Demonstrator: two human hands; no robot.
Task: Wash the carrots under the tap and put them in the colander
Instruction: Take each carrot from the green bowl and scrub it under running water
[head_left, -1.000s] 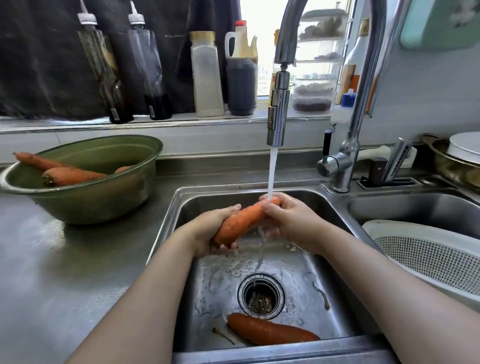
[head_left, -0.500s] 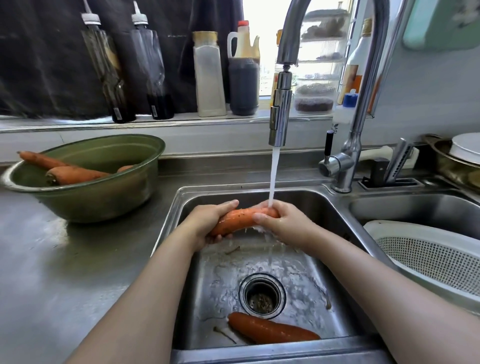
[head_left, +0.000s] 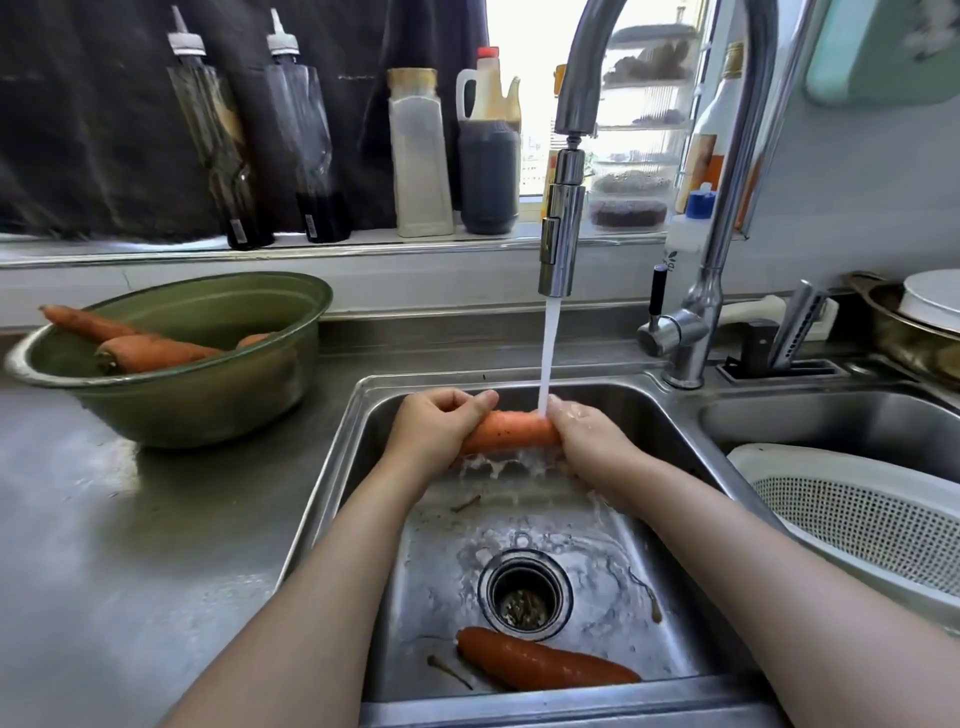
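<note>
I hold an orange carrot (head_left: 506, 431) level over the sink (head_left: 395, 597), right under the running stream from the tap (head_left: 558, 244). My left hand (head_left: 434, 426) grips its left end and my right hand (head_left: 587, 434) grips its right end, where the water lands. A second carrot (head_left: 540, 662) lies on the sink floor near the front, beside the drain (head_left: 524, 595). More carrots (head_left: 150, 351) lie in a green bowl (head_left: 208, 395) on the counter at the left. The white colander (head_left: 857, 519) sits in the right-hand basin and looks empty where visible.
Bottles (head_left: 421, 156) line the window ledge behind the sink. The tap's lever and base (head_left: 680, 332) stand at the sink's back right, with a knife rack (head_left: 784, 343) beside them. A pot with a white plate (head_left: 930, 312) sits at the far right.
The carrot has turned from slanted to level and risen slightly under the stream. Both hands have shifted along it, the left thumb now on top.
</note>
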